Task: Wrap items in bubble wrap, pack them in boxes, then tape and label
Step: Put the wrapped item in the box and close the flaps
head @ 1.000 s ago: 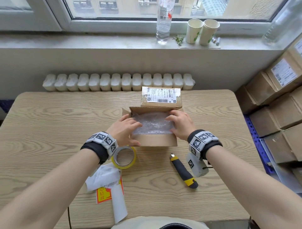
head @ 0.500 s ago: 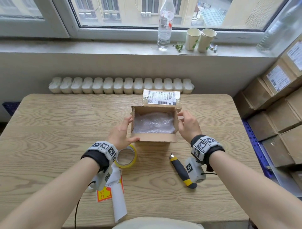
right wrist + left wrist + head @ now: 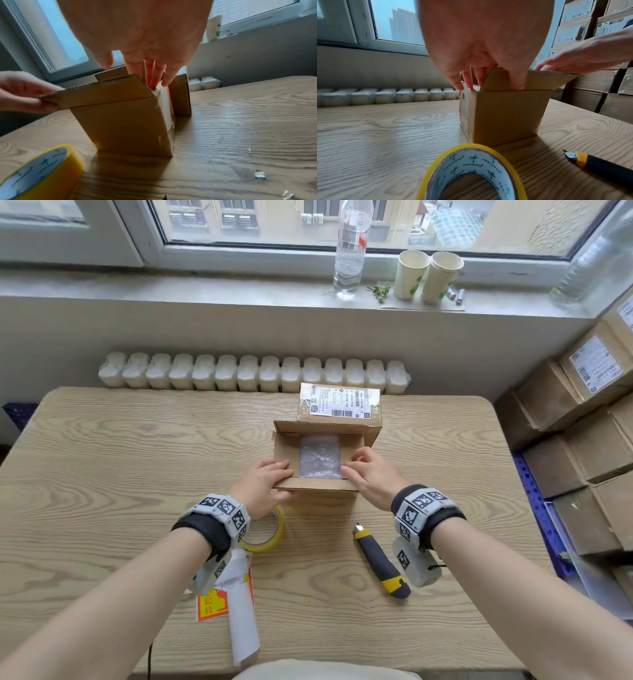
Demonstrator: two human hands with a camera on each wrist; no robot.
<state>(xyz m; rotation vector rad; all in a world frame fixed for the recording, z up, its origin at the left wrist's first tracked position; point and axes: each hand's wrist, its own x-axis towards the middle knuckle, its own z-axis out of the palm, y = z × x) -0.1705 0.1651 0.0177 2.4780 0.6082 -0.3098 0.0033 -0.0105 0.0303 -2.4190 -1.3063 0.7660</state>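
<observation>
An open brown cardboard box (image 3: 318, 494) stands mid-table, with a bubble-wrapped item (image 3: 320, 457) showing inside. Both short side flaps are folded inward over the wrap. My left hand (image 3: 279, 474) is at the box's near left corner. In the left wrist view its thumb (image 3: 517, 81) lies on the near flap's outer face with the fingers behind, pinching that corner. My right hand (image 3: 349, 469) is at the right side, where its straight fingers (image 3: 154, 77) press down on the right side flap.
A yellow tape roll (image 3: 265, 534) lies just behind my left wrist. A black-and-yellow utility knife (image 3: 380, 563) lies near my right wrist. A sealed, labelled box (image 3: 339, 405) touches the open one's far side. Label sheets (image 3: 226, 597) sit front-left; stacked cartons (image 3: 589, 440) stand right.
Both hands came off the box's outer sides onto its flaps. The two side flaps have swung inward and now cover part of the bubble wrap.
</observation>
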